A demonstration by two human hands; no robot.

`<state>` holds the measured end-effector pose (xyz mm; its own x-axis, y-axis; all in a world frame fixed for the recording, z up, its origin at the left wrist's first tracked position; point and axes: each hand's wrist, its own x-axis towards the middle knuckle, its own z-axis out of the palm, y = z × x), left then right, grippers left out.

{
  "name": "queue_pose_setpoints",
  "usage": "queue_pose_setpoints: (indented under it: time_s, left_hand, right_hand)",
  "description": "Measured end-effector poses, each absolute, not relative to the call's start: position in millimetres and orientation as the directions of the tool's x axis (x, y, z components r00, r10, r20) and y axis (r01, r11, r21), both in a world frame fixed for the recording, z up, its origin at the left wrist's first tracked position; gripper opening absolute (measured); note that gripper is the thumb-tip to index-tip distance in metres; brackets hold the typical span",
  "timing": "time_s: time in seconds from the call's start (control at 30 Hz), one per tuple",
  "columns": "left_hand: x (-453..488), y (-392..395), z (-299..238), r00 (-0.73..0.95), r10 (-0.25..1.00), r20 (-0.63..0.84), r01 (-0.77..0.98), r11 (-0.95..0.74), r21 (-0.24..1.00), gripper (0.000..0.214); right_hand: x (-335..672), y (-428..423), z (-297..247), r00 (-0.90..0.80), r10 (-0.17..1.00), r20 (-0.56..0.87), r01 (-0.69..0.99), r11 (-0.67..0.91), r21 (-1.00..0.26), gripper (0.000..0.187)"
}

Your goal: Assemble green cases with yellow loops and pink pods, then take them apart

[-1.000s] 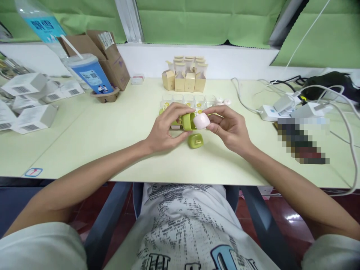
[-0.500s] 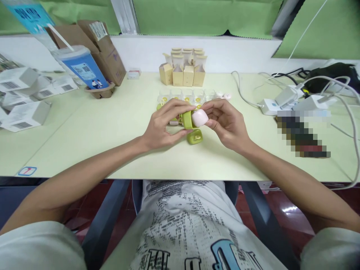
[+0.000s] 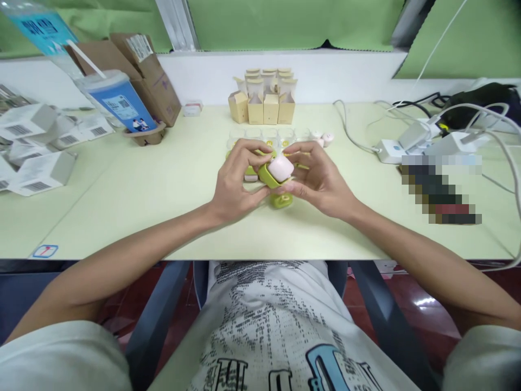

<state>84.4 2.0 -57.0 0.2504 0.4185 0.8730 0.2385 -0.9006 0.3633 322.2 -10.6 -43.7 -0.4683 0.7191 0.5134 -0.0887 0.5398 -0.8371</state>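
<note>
Wall: white point(image 3: 203, 81), under green sheets point(image 3: 293, 24); a pale table point(image 3: 134, 201) runs along it.
Pink block: point(image 3: 281, 168) above the table between both hands, tilted in the green case point(image 3: 265, 177); it looks mostly in, though whether fully seated I cannot tell.
Left hand: point(image 3: 240, 182) gripping the case between thumb and fingers.
Right hand: point(image 3: 321, 179) thumb at the case's lower edge, fingers curled beside the block; whether it grips I cannot tell.
Lid: point(image 3: 281, 201) green, on the table just below the case, not fitted.
Clear cups: point(image 3: 269, 134) in rows behind the hands, some with yellow marks; pink pieces point(image 3: 327, 139) lie at their right end.
Yellow boxes: point(image 3: 255, 111) flaps up, so apparently none closed; no print legible.
White boxes: point(image 3: 52, 171) at the far left, barcodes showing.
Blue cup: point(image 3: 122, 106) pale label, too small to read.
Bottle: point(image 3: 44, 27) blue label, large dark characters, not clearly readable.
Carton: point(image 3: 160, 89) barcode sticker, purple print, illegible.
</note>
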Motion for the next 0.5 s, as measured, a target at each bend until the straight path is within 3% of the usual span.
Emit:
queue_pose_setpoints:
  time_s: [0.07, 0.17, 0.33, 0.5]
  left_hand:
    - [86.7, 0.6, -57.2, 0.264, 0.392, 0.881, 0.227, -0.913, 0.338, 0.066]
    - [86.7, 1.1, -56.2, 0.339, 0.336, 0.879, 0.226, -0.936, 0.270, 0.076]
    - [82.5, -0.8, -50.9, 0.385, 0.309, 0.869, 0.334, -0.925, 0.181, 0.046]
    - [84.8, -9.9, -43.6, 0.348, 0.301, 0.888, 0.283, -0.937, 0.207, 0.036]
  right_hand:
    - [321.0, -11.9, -44.7, -0.508, 0.723, 0.468, -0.112, 0.483, -0.868, 0.060]
    - [321.8, -10.6, -46.2, -0.446, 0.738, 0.507, -0.073, 0.534, -0.842, 0.063]
    - [323.4, -10.5, -46.0, -0.374, 0.697, 0.612, -0.001, 0.660, -0.751, 0.061]
    - [321.7, -17.3, -43.9, -0.370, 0.656, 0.658, 0.001, 0.708, -0.706, 0.039]
